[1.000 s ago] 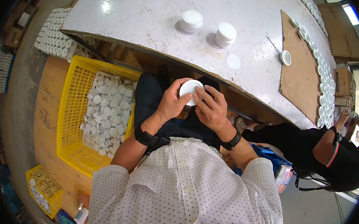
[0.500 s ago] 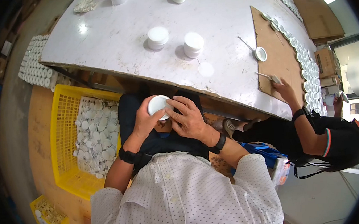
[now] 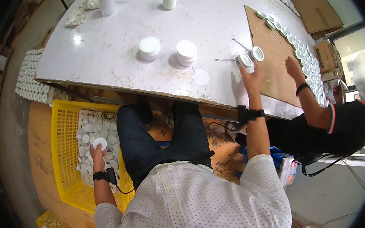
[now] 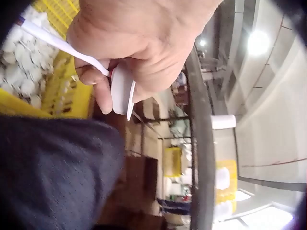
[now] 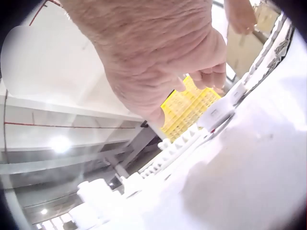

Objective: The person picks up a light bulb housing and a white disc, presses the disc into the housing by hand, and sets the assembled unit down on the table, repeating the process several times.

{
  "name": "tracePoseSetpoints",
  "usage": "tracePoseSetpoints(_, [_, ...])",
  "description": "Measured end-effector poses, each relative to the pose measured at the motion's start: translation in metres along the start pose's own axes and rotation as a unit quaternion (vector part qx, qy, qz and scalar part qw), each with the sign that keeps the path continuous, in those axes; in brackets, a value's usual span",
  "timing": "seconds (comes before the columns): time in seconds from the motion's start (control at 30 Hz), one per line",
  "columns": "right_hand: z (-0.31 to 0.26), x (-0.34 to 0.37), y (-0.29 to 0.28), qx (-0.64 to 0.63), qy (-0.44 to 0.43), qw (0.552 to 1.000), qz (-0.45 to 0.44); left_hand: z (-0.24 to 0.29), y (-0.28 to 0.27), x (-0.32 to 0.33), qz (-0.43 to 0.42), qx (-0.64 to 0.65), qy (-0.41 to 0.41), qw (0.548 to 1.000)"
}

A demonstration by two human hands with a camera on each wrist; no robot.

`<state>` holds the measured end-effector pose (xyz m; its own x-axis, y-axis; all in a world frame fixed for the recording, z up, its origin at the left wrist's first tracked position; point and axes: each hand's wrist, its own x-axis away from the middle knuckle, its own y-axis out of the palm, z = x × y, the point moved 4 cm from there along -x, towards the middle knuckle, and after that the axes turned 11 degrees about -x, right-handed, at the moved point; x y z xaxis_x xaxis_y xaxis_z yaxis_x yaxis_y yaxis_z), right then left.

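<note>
Over the discs in the yellow basket, my left hand (image 3: 96, 156) pinches a white round lid (image 3: 100, 143). The left wrist view shows the lid (image 4: 123, 90) edge-on in the fingers of the left hand (image 4: 139, 43), with a thin white stick (image 4: 57, 42) also in that hand. My right hand (image 3: 253, 82) reaches across the table, its spread fingertips beside two white round dishes (image 3: 244, 60), each with a thin stick near it. In the right wrist view the right hand (image 5: 158, 62) has a gap between thumb and fingers, above a white dish (image 5: 216, 114).
The yellow basket (image 3: 61, 166) of white discs stands left of the legs. Stacked white lids (image 3: 149, 48), another stack (image 3: 186, 53) and a flat disc (image 3: 201, 77) lie on the table. Cardboard (image 3: 268, 64) bears a row of dishes; another person's hand (image 3: 294, 68) is over it.
The hands have parted: the left moved left over the basket with the lid, the right moved out to the dishes. A second dish now stands beside the first.
</note>
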<state>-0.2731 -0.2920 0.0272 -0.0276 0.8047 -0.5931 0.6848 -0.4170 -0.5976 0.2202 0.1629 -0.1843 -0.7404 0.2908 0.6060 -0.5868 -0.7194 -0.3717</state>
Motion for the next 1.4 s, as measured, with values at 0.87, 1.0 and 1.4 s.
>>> tracePoseSetpoints(0.87, [-0.206, 0.083, 0.018, -0.315, -0.056, 0.901, -0.292, 0.226, 0.177, 0.201, -0.423, 0.009, 0.381, 0.822])
tracePoseSetpoints(1.0, [-0.223, 0.115, 0.035, -0.384, -0.035, 0.844, -0.374, 0.221, 0.195, 0.206, -0.343, -0.083, 0.434, 0.829])
tracePoseSetpoints(1.4, [-0.143, -0.004, 0.095, -0.307, 0.206, 0.914, -0.169, 0.167, 0.173, 0.185, -0.275, -0.07, 0.371, 0.884])
